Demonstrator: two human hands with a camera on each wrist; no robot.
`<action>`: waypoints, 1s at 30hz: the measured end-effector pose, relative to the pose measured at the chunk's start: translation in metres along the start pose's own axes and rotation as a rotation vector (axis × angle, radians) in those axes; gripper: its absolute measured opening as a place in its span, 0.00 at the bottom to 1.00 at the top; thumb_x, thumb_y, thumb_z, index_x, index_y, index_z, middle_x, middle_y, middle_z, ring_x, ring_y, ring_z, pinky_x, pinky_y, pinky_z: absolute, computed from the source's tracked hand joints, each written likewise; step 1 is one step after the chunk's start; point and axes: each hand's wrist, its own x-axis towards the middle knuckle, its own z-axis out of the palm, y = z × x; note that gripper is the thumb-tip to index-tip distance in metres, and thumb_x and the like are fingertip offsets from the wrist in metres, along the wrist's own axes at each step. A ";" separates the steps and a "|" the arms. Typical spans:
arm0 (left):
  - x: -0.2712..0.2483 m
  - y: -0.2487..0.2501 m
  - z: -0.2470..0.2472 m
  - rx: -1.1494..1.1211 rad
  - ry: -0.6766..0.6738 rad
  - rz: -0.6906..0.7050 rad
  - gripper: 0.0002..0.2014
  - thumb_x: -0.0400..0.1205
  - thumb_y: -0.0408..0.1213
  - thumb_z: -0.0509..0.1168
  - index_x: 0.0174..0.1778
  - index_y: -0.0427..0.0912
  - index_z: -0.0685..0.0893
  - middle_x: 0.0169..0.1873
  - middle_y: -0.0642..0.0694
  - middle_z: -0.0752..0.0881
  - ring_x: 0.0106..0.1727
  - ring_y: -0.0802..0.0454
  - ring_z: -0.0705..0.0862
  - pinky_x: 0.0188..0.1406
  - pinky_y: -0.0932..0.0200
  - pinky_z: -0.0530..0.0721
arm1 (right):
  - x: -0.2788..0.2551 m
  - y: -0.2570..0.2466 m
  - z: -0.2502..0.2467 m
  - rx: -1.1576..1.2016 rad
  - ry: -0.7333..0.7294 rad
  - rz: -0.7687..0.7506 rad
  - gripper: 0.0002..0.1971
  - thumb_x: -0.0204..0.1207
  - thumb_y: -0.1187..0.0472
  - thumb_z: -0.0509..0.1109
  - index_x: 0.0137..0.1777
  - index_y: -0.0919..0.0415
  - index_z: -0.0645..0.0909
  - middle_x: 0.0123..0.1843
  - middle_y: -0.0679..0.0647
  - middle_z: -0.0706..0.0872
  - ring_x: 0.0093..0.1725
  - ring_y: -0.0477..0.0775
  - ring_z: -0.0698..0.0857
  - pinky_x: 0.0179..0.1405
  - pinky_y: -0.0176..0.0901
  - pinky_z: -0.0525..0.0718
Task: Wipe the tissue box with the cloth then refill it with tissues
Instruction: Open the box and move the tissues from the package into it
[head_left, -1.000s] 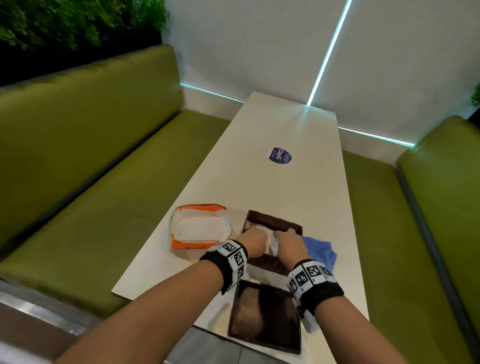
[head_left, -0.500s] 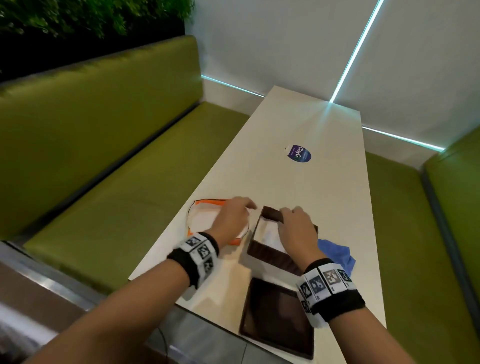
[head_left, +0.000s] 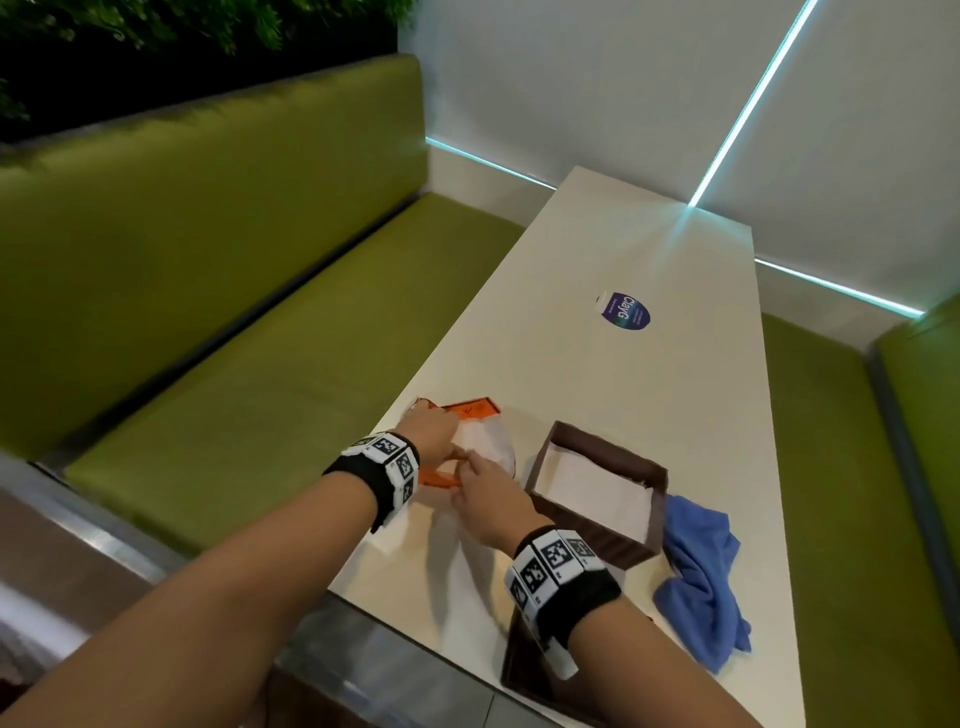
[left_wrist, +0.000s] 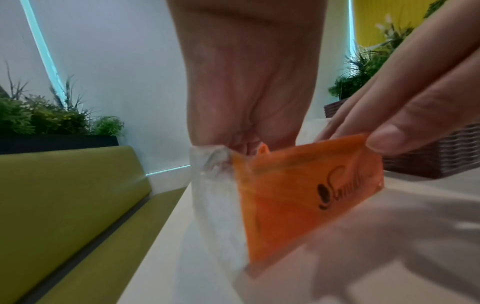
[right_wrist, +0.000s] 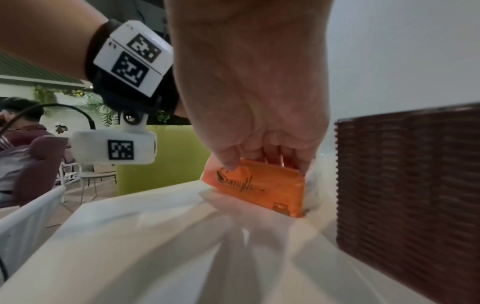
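The brown woven tissue box (head_left: 644, 540) stands open on the white table (head_left: 649, 405), with a white stack of tissues (head_left: 592, 493) inside. An orange tissue pack (head_left: 470, 410) lies to its left. My left hand (head_left: 447, 431) has its fingers curled down into the pack's open top (left_wrist: 249, 144); what they hold inside is hidden. My right hand (head_left: 470, 467) pinches the orange wrapper's near edge (right_wrist: 262, 158). The blue cloth (head_left: 701, 577) lies crumpled right of the box, touched by neither hand.
The box's dark brown lid (head_left: 519, 670) lies at the table's near edge, partly under my right wrist. A round purple sticker (head_left: 623, 310) sits mid-table. Green benches (head_left: 260, 364) run along both sides. A seated person (right_wrist: 23, 127) shows behind in the right wrist view.
Both hands left the brown box and moved left onto the orange pack, the left hand first, then the right. The box now shows its tissues uncovered.
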 end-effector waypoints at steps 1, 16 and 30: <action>0.001 0.002 -0.002 0.017 -0.011 0.000 0.27 0.82 0.59 0.61 0.66 0.40 0.77 0.60 0.40 0.85 0.65 0.38 0.78 0.67 0.50 0.73 | 0.000 0.001 -0.001 0.022 -0.005 -0.006 0.22 0.87 0.55 0.50 0.73 0.65 0.73 0.78 0.59 0.69 0.74 0.60 0.73 0.75 0.55 0.71; -0.011 -0.002 -0.014 -0.093 -0.101 0.047 0.20 0.66 0.54 0.77 0.48 0.48 0.86 0.46 0.48 0.88 0.49 0.47 0.86 0.50 0.55 0.86 | 0.016 0.000 -0.012 -0.013 0.204 0.054 0.29 0.69 0.67 0.75 0.69 0.60 0.69 0.67 0.60 0.70 0.64 0.62 0.73 0.60 0.47 0.76; -0.044 -0.018 -0.004 -0.238 0.098 0.239 0.27 0.72 0.44 0.73 0.67 0.60 0.75 0.62 0.60 0.85 0.60 0.53 0.83 0.55 0.57 0.81 | 0.028 -0.006 -0.031 -0.143 0.073 0.195 0.30 0.61 0.41 0.76 0.60 0.54 0.75 0.57 0.53 0.84 0.65 0.58 0.72 0.60 0.56 0.70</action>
